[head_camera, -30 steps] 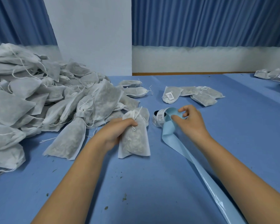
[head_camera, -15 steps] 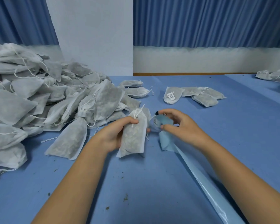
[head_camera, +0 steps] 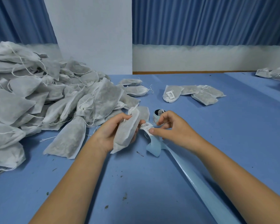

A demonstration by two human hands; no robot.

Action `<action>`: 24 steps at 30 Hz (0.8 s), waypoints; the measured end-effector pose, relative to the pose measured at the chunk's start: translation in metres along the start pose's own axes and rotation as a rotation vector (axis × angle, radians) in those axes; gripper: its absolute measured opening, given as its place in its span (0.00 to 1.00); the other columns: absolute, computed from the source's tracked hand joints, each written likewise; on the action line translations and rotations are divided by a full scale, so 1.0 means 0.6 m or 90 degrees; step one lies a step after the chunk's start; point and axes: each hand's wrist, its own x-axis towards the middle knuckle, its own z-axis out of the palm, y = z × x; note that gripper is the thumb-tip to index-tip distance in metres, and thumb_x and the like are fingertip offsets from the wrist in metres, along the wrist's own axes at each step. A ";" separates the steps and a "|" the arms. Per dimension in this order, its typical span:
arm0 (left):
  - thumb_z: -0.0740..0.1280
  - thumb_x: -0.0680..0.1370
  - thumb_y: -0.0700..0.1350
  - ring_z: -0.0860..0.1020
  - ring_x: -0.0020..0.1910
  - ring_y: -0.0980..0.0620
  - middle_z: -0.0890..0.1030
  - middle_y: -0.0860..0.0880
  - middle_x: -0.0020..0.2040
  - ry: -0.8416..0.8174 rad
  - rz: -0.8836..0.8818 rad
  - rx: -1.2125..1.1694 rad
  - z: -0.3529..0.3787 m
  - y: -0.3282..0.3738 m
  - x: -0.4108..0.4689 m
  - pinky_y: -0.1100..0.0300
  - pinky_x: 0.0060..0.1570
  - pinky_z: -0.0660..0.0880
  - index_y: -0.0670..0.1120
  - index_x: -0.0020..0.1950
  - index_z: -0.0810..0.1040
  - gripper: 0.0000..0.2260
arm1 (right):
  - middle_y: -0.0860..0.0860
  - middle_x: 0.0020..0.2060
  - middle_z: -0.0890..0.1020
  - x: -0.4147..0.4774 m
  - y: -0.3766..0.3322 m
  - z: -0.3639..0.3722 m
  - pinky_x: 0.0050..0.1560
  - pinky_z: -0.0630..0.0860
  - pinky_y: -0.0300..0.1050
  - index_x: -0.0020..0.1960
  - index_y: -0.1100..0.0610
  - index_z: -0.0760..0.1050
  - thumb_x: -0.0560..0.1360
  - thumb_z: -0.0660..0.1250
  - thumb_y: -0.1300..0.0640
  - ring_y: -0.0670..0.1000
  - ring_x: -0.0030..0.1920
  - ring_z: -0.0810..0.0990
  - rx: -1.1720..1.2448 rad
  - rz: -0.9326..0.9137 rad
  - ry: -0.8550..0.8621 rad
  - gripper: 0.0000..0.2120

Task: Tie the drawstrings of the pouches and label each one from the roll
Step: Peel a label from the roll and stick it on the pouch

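Along the left side of the tabletop (head_camera: 152, 183) lies a big heap of pouches (head_camera: 39, 101), many with loose strings trailing. Just right of the heap, the left hand (head_camera: 113, 128) grips one pouch (head_camera: 128, 128), fingers curled round its body and thumb up by the gathered neck, holding it tilted on edge above the tabletop. Touching the pouch's right side is a white label (head_camera: 146, 126), pinched between thumb and forefinger of the right hand (head_camera: 173, 128). It looks partly peeled from the pale blue backing strip (head_camera: 192, 172), which curls below it and trails toward the near right. The roll (head_camera: 158, 114) stands just behind the two hands. Farther right and back lie a few pouches (head_camera: 194, 94), at least two of which show labels. The neck looks drawn shut, so the step in hand seems to be labelling. The next move calls for freeing the label fully from the backing and pressing it flat onto the pouch without creasing it, the left hand bracing the soft fabric. Half a second ago the right hand was closed over the strip beside the roll and no label stood free. Since then it has drawn back toward the pouch with the label exposed, and the pouch has turned more edge-on.
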 end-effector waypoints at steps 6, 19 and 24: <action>0.66 0.71 0.43 0.81 0.35 0.51 0.80 0.43 0.48 0.002 0.029 0.004 0.002 0.001 0.000 0.62 0.35 0.79 0.37 0.65 0.78 0.23 | 0.50 0.34 0.83 -0.004 -0.003 0.002 0.28 0.73 0.41 0.47 0.55 0.68 0.71 0.75 0.58 0.47 0.31 0.78 0.116 0.065 -0.088 0.15; 0.65 0.71 0.44 0.81 0.34 0.52 0.80 0.42 0.57 -0.014 0.018 0.119 0.006 0.014 -0.023 0.63 0.33 0.78 0.41 0.52 0.86 0.15 | 0.45 0.41 0.81 -0.001 0.015 0.016 0.40 0.71 0.34 0.55 0.51 0.77 0.71 0.72 0.66 0.46 0.35 0.75 -0.066 -0.121 0.004 0.16; 0.66 0.71 0.45 0.80 0.33 0.52 0.76 0.42 0.64 -0.014 0.018 0.116 0.006 0.012 -0.025 0.63 0.33 0.78 0.41 0.50 0.87 0.14 | 0.44 0.42 0.82 -0.001 0.014 0.020 0.45 0.73 0.32 0.51 0.48 0.80 0.71 0.75 0.56 0.43 0.38 0.77 -0.044 -0.132 0.054 0.10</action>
